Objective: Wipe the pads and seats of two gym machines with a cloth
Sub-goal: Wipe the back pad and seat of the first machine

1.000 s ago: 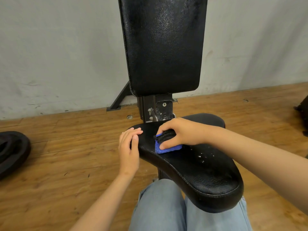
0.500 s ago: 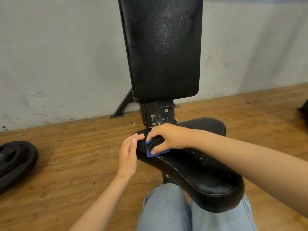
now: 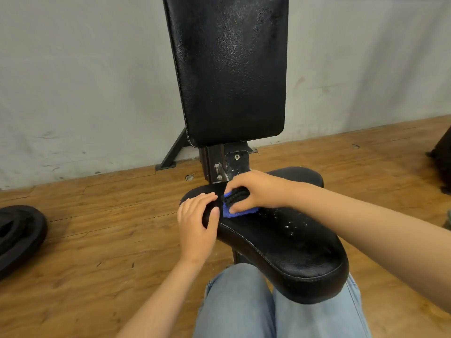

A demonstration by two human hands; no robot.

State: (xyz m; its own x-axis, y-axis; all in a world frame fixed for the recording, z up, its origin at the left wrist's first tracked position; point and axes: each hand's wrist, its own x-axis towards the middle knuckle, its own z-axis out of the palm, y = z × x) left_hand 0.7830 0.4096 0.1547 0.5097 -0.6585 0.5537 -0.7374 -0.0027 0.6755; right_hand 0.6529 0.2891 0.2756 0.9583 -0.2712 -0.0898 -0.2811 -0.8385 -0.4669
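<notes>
Cloth [image 3: 229, 211] seemingly gripped in right hand [image 3: 256, 191]

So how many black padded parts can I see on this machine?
2: the back pad standing upright at top centre, and the seat below it. Others may lie out of frame.

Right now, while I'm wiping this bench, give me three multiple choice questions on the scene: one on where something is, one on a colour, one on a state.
1. Where is the cloth? A on the floor; B on the seat; C on the back pad.
2. What colour is the cloth's visible edge? A blue; B red; C white.
3. What is the right hand doing? A hanging idle; B lying flat on the floor; C holding the cloth.

Answers: B, the cloth lies on the seat near the post. A, blue shows beneath the fingers. C, the fingers curl round the cloth and hold it on the seat.
</notes>
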